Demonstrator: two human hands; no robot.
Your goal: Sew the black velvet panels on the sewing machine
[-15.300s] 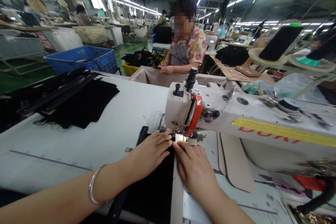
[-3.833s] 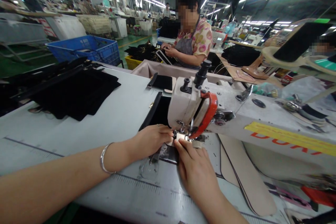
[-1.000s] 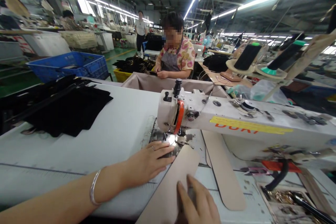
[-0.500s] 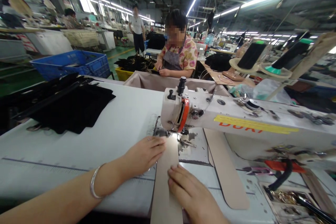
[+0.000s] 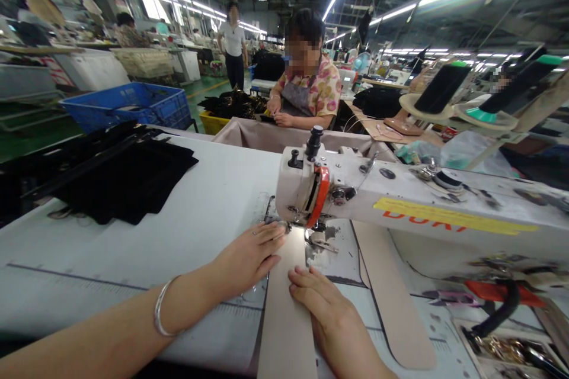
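Observation:
A long beige strip (image 5: 287, 320) of leather-like material lies on the sewing machine bed, its far end at the lit presser foot area under the machine head (image 5: 300, 186). My left hand (image 5: 251, 257), with a silver bangle at the wrist, rests flat on the strip's left edge near the foot, fingers stretched. My right hand (image 5: 331, 314) lies along the strip's right edge, closer to me, with its fingertips on top. The right thumb is hidden. A second beige piece (image 5: 400, 308) with a rounded end and dark edge lies right of the needle area.
Black fabric pieces (image 5: 128, 180) are stacked on the table's left. Pink-handled snips (image 5: 456, 298) and a tray of metal bits (image 5: 502, 349) lie to the right. Thread cones (image 5: 444, 87) stand behind the machine. A person (image 5: 306, 83) sits opposite, beyond a fabric-lined bin (image 5: 253, 135).
My right hand has slid slightly forward along the strip toward the presser foot. My left hand keeps nearly the same place by the foot. The whole view has shifted a little.

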